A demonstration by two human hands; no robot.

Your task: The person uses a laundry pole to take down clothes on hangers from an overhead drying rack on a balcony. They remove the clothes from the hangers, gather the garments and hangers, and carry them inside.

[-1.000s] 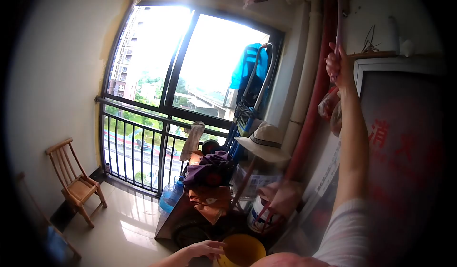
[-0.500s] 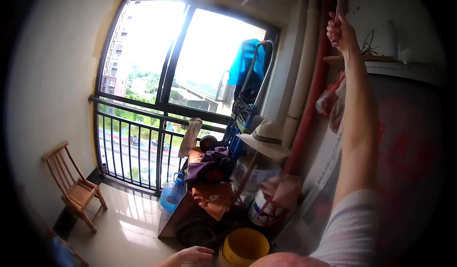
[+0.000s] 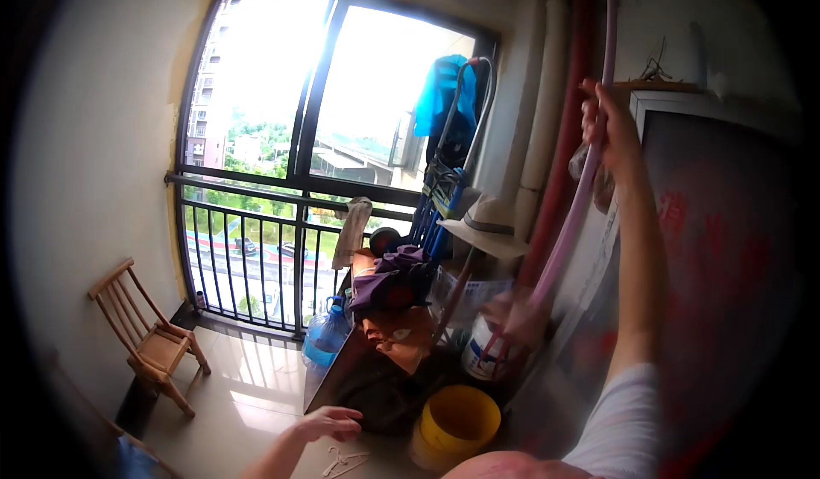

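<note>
My right hand (image 3: 608, 129) is raised at the upper right, its fingers wrapped round a long pink pole (image 3: 568, 231). The pole runs out of the top of the view and slants down to the left; its lower end is blurred in front of a white bucket (image 3: 480, 346). My left hand (image 3: 329, 423) is low at the bottom middle, fingers loosely stretched and nothing seen in them. Just below it is a pale clothes hanger (image 3: 346, 461), seemingly on the floor. A yellow bucket (image 3: 461, 417) stands to the right of that hand.
A bamboo chair (image 3: 158, 346) stands at the left wall. Ahead is a window with a railing (image 3: 248, 257). Before it are a blue water jug (image 3: 325, 338), a folded trolley (image 3: 444, 154), a straw hat (image 3: 487, 223) and bags. A dark door-like panel (image 3: 717, 308) is at right.
My right hand has come down a little, and a long stretch of the pink pole now extends below it. The clothes hanger under my left hand has come into fuller view.
</note>
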